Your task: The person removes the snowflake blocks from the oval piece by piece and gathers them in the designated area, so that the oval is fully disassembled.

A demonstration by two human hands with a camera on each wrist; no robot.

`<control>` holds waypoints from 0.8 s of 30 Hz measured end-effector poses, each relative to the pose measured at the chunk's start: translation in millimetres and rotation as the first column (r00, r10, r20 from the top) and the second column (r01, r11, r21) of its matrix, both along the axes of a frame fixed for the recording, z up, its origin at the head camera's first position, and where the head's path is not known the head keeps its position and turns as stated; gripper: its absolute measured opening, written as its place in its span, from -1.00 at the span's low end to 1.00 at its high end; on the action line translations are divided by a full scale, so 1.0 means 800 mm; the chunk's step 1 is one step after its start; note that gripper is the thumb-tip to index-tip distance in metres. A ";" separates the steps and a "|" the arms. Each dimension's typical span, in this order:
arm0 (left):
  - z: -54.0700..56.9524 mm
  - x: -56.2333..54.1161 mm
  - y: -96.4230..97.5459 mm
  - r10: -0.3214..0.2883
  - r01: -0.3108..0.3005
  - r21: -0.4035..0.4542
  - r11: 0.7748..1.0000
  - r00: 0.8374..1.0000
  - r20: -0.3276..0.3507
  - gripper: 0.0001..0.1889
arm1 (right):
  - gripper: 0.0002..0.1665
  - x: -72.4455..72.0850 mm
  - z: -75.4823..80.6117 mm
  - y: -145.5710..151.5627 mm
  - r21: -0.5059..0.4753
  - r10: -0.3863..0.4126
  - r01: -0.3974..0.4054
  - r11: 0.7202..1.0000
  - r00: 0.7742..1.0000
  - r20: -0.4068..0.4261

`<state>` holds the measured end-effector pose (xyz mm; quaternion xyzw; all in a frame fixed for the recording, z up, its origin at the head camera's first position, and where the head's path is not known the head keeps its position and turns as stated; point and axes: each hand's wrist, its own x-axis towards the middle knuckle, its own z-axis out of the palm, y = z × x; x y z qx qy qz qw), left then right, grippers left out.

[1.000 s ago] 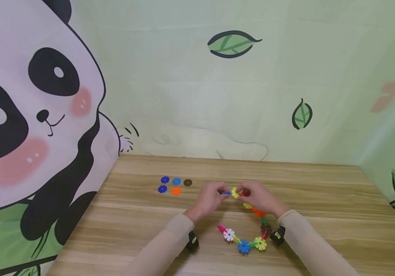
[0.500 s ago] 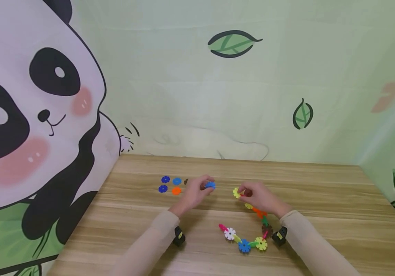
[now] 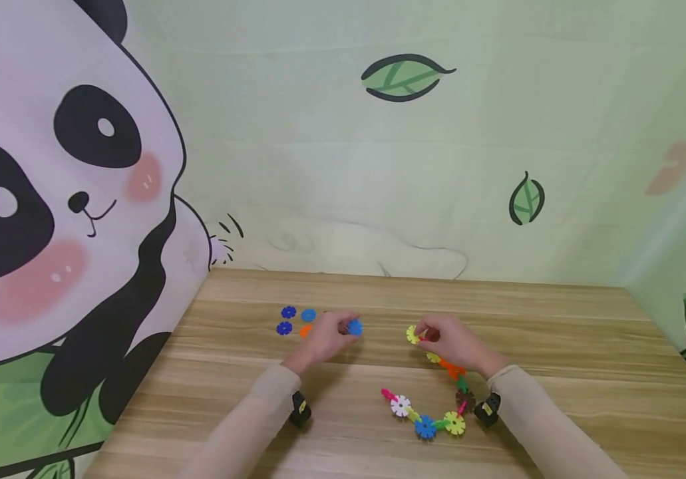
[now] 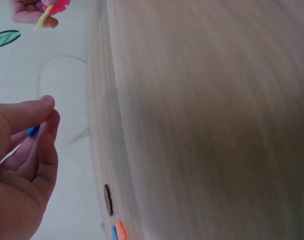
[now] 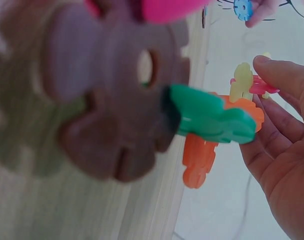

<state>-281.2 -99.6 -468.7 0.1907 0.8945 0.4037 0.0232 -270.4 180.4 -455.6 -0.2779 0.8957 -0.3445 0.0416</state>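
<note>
My left hand (image 3: 325,338) pinches a blue snowflake disc (image 3: 354,326) between thumb and fingers, its slotted face showing in the head view. In the left wrist view the fingers hide most of it. To the right, my right hand (image 3: 455,340) pinches a pink snowflake disc (image 5: 264,86) near one end of a linked chain. A yellow snowflake disc (image 3: 412,334) sticks out leftward past those fingertips. From this hand the chain curves down through orange discs (image 3: 453,369), a green, a brown disc (image 3: 465,400), another yellow and a blue disc (image 3: 425,427) to a white disc (image 3: 400,406) and a pink end.
Loose discs lie at the back left of the wooden table (image 3: 229,399): two dark blue (image 3: 289,312), a light blue (image 3: 309,315) and an orange (image 3: 305,330) partly behind my left hand. A brown disc (image 4: 107,200) shows in the left wrist view. A panda-printed backdrop stands behind.
My left hand has drawn left, away from the chain's yellow end, with the blue disc, which has turned from edge-on to face-on. The right hand and chain have barely moved.
</note>
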 end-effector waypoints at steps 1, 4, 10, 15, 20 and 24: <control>0.001 0.000 -0.002 -0.007 0.007 -0.007 1.000 1.000 -0.002 -0.57 | -0.86 0.000 0.000 0.000 0.002 0.002 -0.002 1.000 1.000 0.000; 0.001 0.000 -0.009 -0.015 0.016 -0.039 0.999 1.000 0.008 -0.58 | -0.87 0.000 0.000 0.001 0.007 0.000 0.000 1.000 1.000 0.009; -0.002 0.000 -0.022 -0.033 0.030 -0.180 0.983 0.999 -0.015 -0.66 | -0.86 0.000 0.000 0.003 0.003 0.006 -0.006 1.000 1.000 0.020; -0.006 -0.003 -0.029 -0.041 0.041 -0.269 0.962 0.999 0.004 -0.78 | -0.86 0.000 -0.001 0.003 0.003 0.009 -0.009 1.000 1.000 0.008; -0.008 -0.006 -0.032 0.010 0.002 -0.349 0.937 0.999 0.034 -0.64 | -0.86 0.000 -0.001 0.004 0.001 0.008 -0.008 1.000 1.000 0.008; -0.008 -0.008 -0.033 0.018 -0.006 -0.384 0.923 0.999 0.028 -0.66 | -0.86 0.000 -0.001 0.004 -0.003 0.010 -0.010 1.000 1.000 0.006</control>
